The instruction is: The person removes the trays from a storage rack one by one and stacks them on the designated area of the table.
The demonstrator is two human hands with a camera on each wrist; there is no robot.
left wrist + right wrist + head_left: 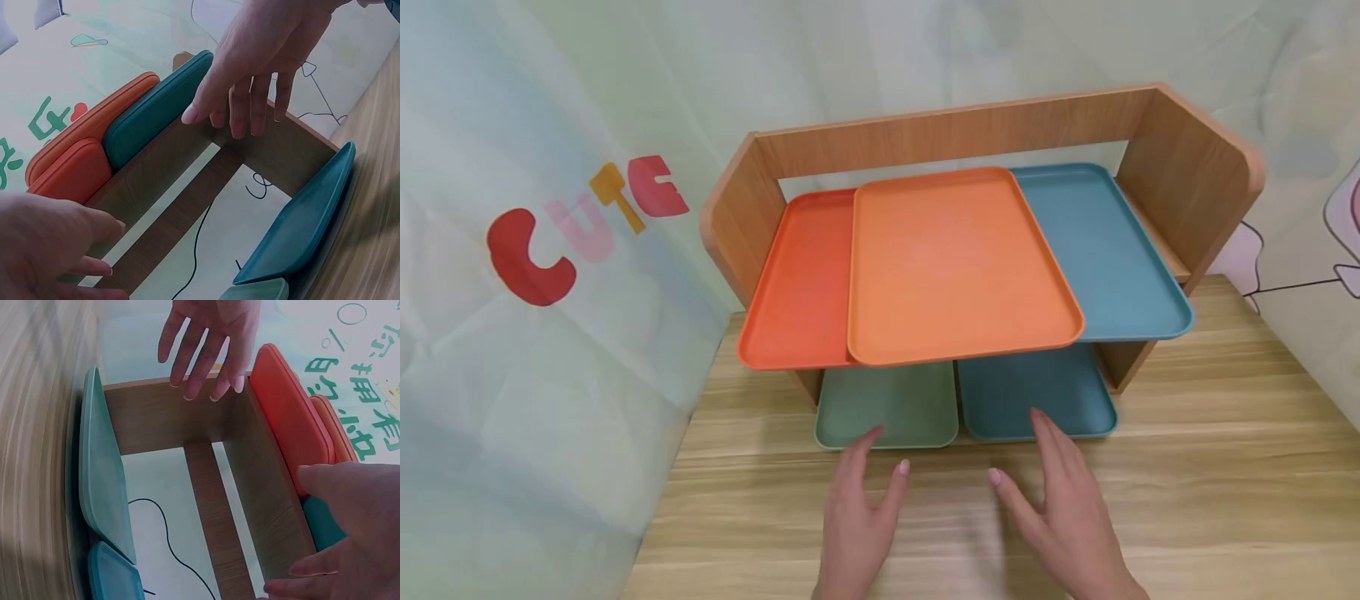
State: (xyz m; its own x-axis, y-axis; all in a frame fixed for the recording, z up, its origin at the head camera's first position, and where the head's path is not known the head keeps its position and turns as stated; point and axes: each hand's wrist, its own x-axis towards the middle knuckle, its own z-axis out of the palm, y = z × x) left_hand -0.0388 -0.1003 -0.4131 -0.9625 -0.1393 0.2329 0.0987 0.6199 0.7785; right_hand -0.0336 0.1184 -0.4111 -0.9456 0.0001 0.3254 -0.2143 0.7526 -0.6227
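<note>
Yr L hand [857, 525] & R hand [1066, 515], both spread, empty, could tip the orange tray [962, 267] w/ an upward bump, b/c it overhangs the shelf [955, 137] front edge

The orange tray [962, 267] hides the right side of the red tray [812, 283] and the left side of the upper blue tray [1097, 250]; these conceal the rears of the green tray [887, 404] and lower blue tray [1037, 392]; in the head view, the bottom edge crops left hand [857, 521] and right hand [1067, 517] below the wrist.
</note>
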